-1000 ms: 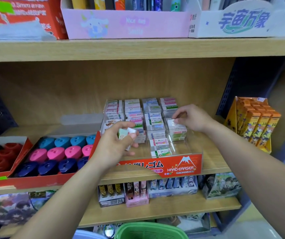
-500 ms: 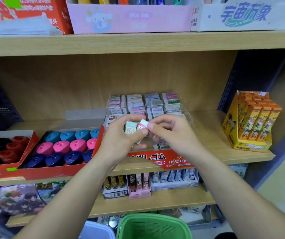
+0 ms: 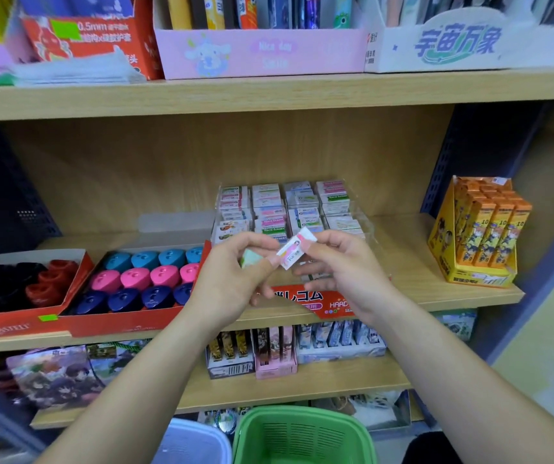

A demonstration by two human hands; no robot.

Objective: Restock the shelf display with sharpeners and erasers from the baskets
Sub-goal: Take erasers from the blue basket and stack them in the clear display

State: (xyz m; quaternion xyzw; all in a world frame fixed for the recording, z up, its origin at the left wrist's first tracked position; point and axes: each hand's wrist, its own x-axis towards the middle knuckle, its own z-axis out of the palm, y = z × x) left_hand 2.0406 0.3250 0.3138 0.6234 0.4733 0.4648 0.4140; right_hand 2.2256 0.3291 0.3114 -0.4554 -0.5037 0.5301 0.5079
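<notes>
A clear eraser display box (image 3: pixel 362 226) with a red front label stands on the middle shelf, its rows stacked with small wrapped erasers (image 3: pixel 270 209). In front of it my right hand (image 3: pixel 342 276) pinches a white-and-pink eraser (image 3: pixel 295 249) at its upper end. My left hand (image 3: pixel 232 279) touches that eraser's lower end with its thumb and also holds a pale green eraser (image 3: pixel 250 257) against the palm. Left of the display, a red tray (image 3: pixel 118 324) holds blue, pink and navy sharpeners (image 3: pixel 150 274).
A second red tray (image 3: pixel 7 326) with red and dark sharpeners sits at far left. An orange box of lead tubes (image 3: pixel 479 236) stands at the right shelf end. Below are a green basket (image 3: pixel 302 437) and a pale blue basket (image 3: pixel 195 443). Card packs fill the lower shelf.
My right hand left the display's back right row, came to my left hand and took hold of the white-and-pink eraser. Both hands now sit in front of the display.
</notes>
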